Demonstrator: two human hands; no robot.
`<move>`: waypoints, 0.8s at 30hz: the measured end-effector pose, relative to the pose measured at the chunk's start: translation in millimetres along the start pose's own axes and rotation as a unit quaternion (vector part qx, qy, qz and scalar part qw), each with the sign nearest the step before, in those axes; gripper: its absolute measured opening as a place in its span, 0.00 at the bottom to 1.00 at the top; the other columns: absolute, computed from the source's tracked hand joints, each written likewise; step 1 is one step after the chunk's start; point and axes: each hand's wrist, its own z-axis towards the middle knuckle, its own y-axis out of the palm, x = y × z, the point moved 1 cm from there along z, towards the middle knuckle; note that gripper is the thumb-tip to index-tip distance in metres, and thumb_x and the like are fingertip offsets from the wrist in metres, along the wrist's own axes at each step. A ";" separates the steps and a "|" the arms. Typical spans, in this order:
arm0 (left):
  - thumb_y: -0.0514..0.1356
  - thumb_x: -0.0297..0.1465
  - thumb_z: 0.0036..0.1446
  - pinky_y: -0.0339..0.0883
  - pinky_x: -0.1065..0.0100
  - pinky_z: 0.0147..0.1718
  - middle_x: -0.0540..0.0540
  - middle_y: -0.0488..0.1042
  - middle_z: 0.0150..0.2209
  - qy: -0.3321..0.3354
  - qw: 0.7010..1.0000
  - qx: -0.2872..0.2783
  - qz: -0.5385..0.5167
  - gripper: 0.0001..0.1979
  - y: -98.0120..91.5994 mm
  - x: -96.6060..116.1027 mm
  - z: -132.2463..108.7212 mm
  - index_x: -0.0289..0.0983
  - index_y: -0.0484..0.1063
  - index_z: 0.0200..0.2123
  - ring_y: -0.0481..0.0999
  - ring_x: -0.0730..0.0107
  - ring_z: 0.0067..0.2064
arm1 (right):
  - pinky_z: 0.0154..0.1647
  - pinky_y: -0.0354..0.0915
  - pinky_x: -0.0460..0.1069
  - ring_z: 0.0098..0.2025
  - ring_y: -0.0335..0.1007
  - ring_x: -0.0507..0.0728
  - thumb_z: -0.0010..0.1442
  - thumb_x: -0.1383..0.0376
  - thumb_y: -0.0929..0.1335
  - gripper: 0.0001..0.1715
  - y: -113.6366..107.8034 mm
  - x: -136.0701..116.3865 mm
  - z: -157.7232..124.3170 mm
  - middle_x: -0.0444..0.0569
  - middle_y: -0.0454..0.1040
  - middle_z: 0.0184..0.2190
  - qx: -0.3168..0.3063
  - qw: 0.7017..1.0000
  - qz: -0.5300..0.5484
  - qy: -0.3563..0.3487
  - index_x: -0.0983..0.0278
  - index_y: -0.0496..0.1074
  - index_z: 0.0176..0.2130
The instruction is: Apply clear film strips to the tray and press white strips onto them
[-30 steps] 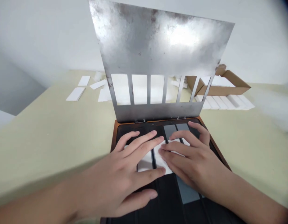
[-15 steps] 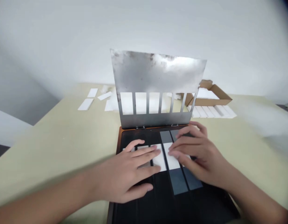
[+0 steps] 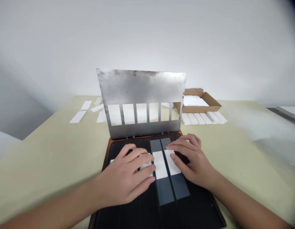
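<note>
A dark board (image 3: 128, 216) with a brown rim lies in front of me, with grey strips (image 3: 164, 190) running along it. White rectangular pieces (image 3: 160, 164) lie across the strips. My left hand (image 3: 125, 178) lies flat, fingers spread, on the white pieces at the left. Resting on the right-hand pieces is my right hand (image 3: 193, 162), fingers stretched out. A metal plate (image 3: 141, 87) with a row of slots stands upright, hinged at the board's far edge.
A cardboard box (image 3: 201, 101) with white sheets sits at the back right, with a row of white pieces (image 3: 203, 118) in front of it. More white pieces (image 3: 78, 116) lie scattered at the back left on the pale yellow table (image 3: 54, 149).
The view has pulled back and tilted up, so the metal plate looks smaller. Both hands have slid apart slightly, uncovering two white pieces between them.
</note>
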 end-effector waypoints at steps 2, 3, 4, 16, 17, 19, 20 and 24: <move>0.58 0.29 0.70 0.56 0.51 0.56 0.41 0.79 0.53 0.008 1.000 0.000 0.011 0.12 5.2 -2.6 -2.6 0.39 0.77 0.53 0.74 0.53 0.55 | 0.63 0.57 0.65 0.55 0.68 0.64 0.69 0.63 0.70 0.14 -0.6 0.3 -0.3 0.49 0.82 0.51 -0.022 1.000 0.010 0.002 0.58 0.78 0.54; 0.59 0.29 0.69 0.56 0.51 0.56 0.42 0.79 0.54 0.012 1.000 -0.007 0.012 0.12 7.0 -3.7 -3.6 0.40 0.77 0.53 0.74 0.54 0.55 | 0.64 0.56 0.66 0.56 0.67 0.64 0.68 0.61 0.70 0.17 -0.7 0.7 -0.5 0.50 0.81 0.52 -0.035 0.999 0.014 0.003 0.58 0.77 0.56; 0.59 0.29 0.69 0.57 0.52 0.56 0.42 0.79 0.54 0.017 1.000 -0.014 0.010 0.13 8.2 -4.4 -4.4 0.40 0.78 0.53 0.75 0.54 0.55 | 0.65 0.55 0.66 0.57 0.67 0.65 0.68 0.59 0.71 0.20 -0.6 1.2 -0.7 0.50 0.80 0.53 -0.047 0.999 0.017 0.004 0.59 0.76 0.57; 0.58 0.35 0.73 0.54 0.54 0.54 0.48 0.81 0.54 0.027 0.999 -0.045 -0.006 0.15 6.7 -6.5 5.1 0.37 0.77 0.56 0.74 0.55 0.54 | 0.71 0.44 0.66 0.63 0.62 0.66 0.66 0.52 0.72 0.28 -3.6 -0.6 -0.6 0.47 0.78 0.57 -0.149 0.989 0.009 -0.017 0.58 0.73 0.61; 0.58 0.35 0.73 0.54 0.54 0.54 0.48 0.81 0.54 0.024 0.999 -0.041 -0.010 0.15 7.3 -6.3 5.2 0.37 0.77 0.56 0.74 0.56 0.54 | 0.72 0.43 0.67 0.64 0.61 0.67 0.65 0.50 0.73 0.31 -3.9 -1.6 -1.3 0.48 0.77 0.59 -0.157 0.987 0.009 -0.024 0.58 0.72 0.63; 0.58 0.35 0.73 0.55 0.54 0.53 0.47 0.82 0.53 0.021 0.999 -0.032 -0.018 0.14 9.2 -5.7 4.1 0.37 0.77 0.57 0.75 0.56 0.54 | 0.74 0.39 0.68 0.66 0.60 0.68 0.63 0.43 0.73 0.41 -3.7 -4.1 -3.5 0.49 0.75 0.62 -0.184 0.982 0.002 -0.040 0.59 0.69 0.66; 0.59 0.35 0.73 0.55 0.54 0.53 0.47 0.82 0.52 0.018 0.999 -0.029 -0.019 0.14 10.4 -5.5 3.2 0.37 0.76 0.57 0.75 0.56 0.53 | 0.75 0.36 0.69 0.67 0.59 0.69 0.62 0.40 0.72 0.45 -3.4 -5.5 -4.6 0.50 0.73 0.64 -0.200 0.979 -0.004 -0.047 0.59 0.67 0.68; 0.61 0.36 0.71 0.55 0.53 0.54 0.47 0.82 0.52 0.005 1.000 -0.023 -0.020 0.15 14.3 -5.0 -0.9 0.38 0.76 0.58 0.76 0.55 0.53 | 0.76 0.35 0.73 0.69 0.59 0.71 0.62 0.36 0.71 0.50 -1.5 -9.9 -6.3 0.53 0.72 0.66 -0.237 0.969 -0.038 -0.058 0.60 0.64 0.71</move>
